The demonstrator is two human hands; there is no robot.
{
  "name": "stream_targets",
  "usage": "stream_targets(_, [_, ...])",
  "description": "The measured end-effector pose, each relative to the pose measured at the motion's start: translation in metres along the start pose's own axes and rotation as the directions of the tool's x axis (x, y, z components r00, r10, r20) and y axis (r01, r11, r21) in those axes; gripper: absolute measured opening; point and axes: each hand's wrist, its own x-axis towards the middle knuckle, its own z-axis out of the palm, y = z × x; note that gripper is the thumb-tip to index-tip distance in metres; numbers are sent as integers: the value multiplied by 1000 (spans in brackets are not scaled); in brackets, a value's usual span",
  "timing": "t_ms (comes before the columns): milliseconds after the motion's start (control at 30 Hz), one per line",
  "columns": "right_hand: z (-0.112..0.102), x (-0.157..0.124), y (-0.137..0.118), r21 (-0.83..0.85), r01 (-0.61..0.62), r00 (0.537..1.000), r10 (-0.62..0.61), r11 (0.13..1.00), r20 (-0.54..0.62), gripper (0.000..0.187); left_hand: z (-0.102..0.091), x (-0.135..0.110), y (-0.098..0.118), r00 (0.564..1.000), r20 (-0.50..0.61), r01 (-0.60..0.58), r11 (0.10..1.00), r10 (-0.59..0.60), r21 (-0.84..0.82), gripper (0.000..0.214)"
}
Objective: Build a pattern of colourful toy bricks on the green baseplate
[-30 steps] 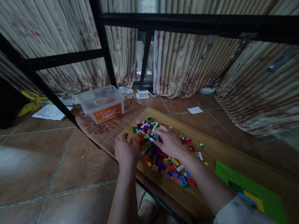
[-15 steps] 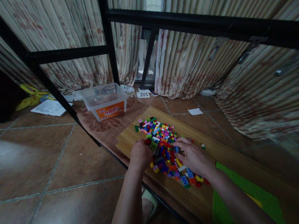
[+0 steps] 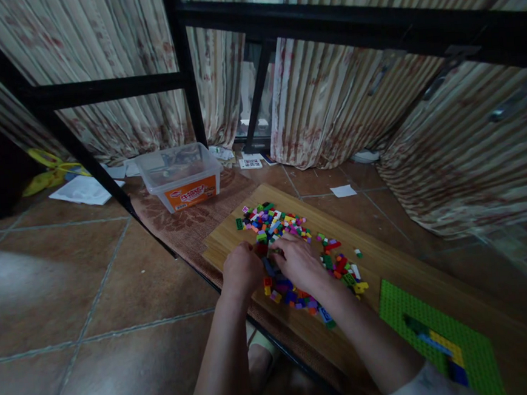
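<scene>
A heap of small coloured bricks (image 3: 289, 238) lies on a wooden board (image 3: 378, 261) on the floor. My left hand (image 3: 243, 270) rests curled at the heap's near left edge, fingers closed down among the bricks. My right hand (image 3: 298, 260) lies palm down on the middle of the heap, its fingers bent toward the left hand; what either hand holds is hidden. A green baseplate (image 3: 438, 336) with a few bricks on it lies on the board at the lower right.
A clear plastic tub (image 3: 179, 175) with an orange label stands on a brown mat behind the board. Black metal frame bars (image 3: 181, 76) cross in front of striped curtains. Papers (image 3: 85, 190) lie on the tiled floor at left.
My right hand moved left from the heap's right side onto its middle, close to the left hand. Bricks on the right side now lie uncovered. The view shifted slightly.
</scene>
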Motion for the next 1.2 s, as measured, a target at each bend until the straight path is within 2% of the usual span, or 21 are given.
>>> stream_targets(267, [-2,-5,-2,56,-51,998,52,997,-22,18,4,2,3,1000,-10,-4,1000,4,3,33])
stream_targets(400, [-14,-15,0,221,-93,986,121,971,-116,17,-2,2,-3,996,-91,-19,997,11,-80,33])
stream_targets(500, [-24,-41,8,507,-125,936,270,853,-224,17,-7,-2,2,986,-148,-122,941,78,-315,34])
stream_targets(567, [-28,-66,13,710,-152,880,421,688,-220,21,-4,-11,14,979,-89,-204,835,185,-511,35])
stream_targets(633, [-30,-95,18,823,-167,814,547,544,-196,23,6,-25,32,947,60,-196,717,315,-669,37])
stream_targets(667, [-30,-109,20,844,-165,788,583,510,-198,22,14,-35,42,917,144,-163,679,372,-716,38])
stream_targets(767, [-29,-145,25,860,-139,745,624,491,-236,18,45,-65,67,769,325,-128,631,550,-765,34])
stream_targets(833, [-28,-163,31,862,-122,720,641,492,-264,16,66,-81,77,709,401,-105,649,580,-753,30])
stream_targets(967, [-27,-190,47,868,-104,686,667,486,-291,16,97,-97,89,699,441,-114,697,562,-708,25])
stream_targets(1100, [-31,-214,67,784,-190,673,660,590,-334,18,116,-107,103,696,424,-211,730,579,-650,21])
stream_targets(1200, [-39,-230,78,729,-250,676,654,637,-340,19,131,-120,114,705,417,-223,737,574,-638,21])
